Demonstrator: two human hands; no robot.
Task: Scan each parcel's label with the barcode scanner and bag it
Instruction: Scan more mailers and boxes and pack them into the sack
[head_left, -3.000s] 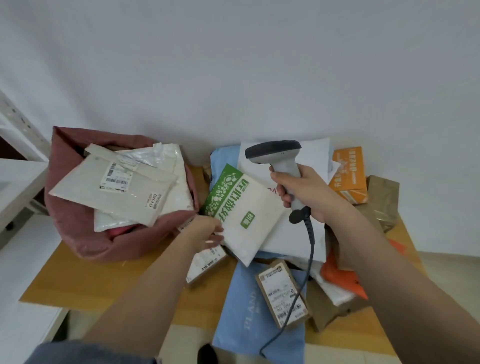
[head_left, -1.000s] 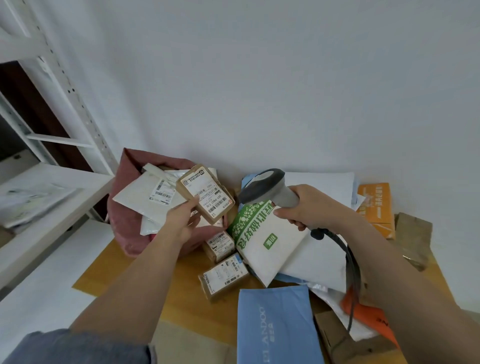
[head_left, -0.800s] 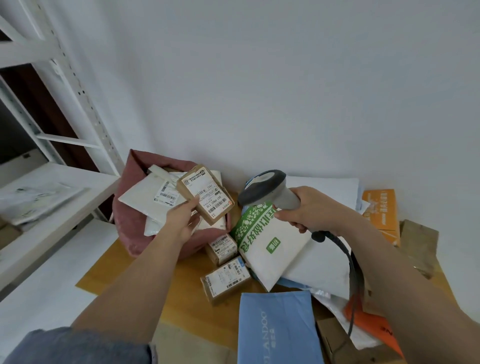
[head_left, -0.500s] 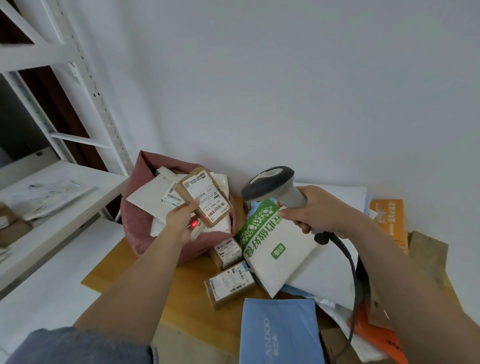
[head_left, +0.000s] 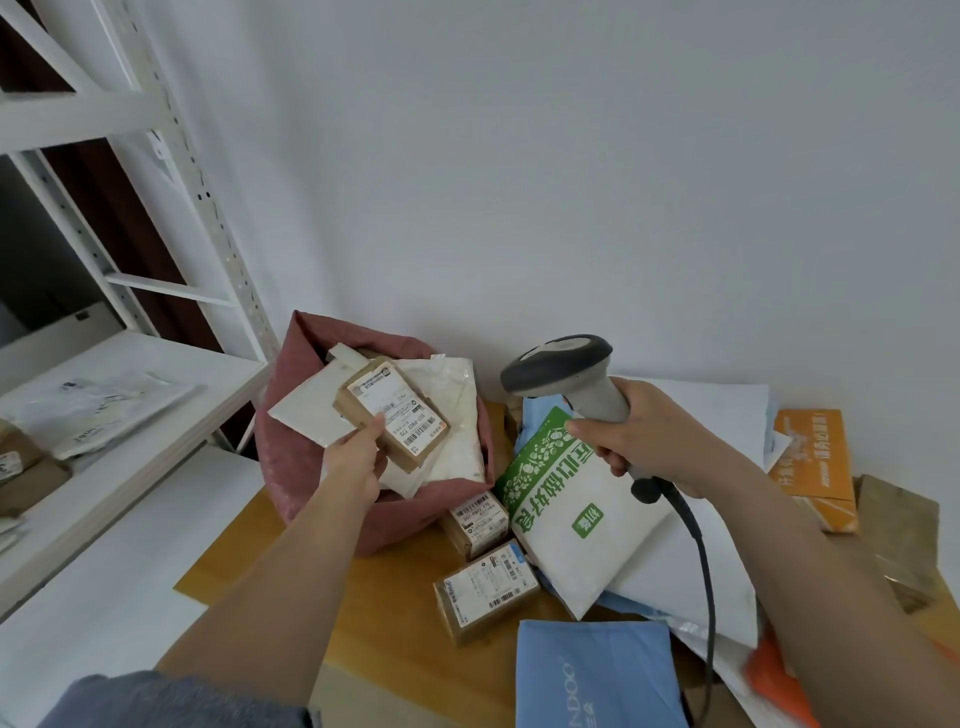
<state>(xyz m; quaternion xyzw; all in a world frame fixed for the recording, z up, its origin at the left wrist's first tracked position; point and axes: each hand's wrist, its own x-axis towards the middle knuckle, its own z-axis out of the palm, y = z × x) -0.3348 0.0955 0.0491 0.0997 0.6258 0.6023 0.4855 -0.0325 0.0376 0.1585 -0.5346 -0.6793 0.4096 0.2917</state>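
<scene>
Small brown parcel held over the red bag, scanner raised beside it.

The red bag (head_left: 311, 467) gapes just beyond the left hand, already stuffed with white mailers (head_left: 452, 415); more parcels lie unsorted under and below the right hand, among them a green-and-white pouch (head_left: 576, 519) and two small boxes (head_left: 483, 587). To bag this one well, I judge it should go down flat onto the mailers, well inside the rim, so it cannot slide off the heap. The left hand (head_left: 358, 457) pinches the brown parcel (head_left: 392, 410) at its lower corner, thumb on the label, label up. The right hand (head_left: 644, 441) is wrapped tight round the barcode scanner (head_left: 566, 374) handle, its head pointing towards the parcel.
</scene>
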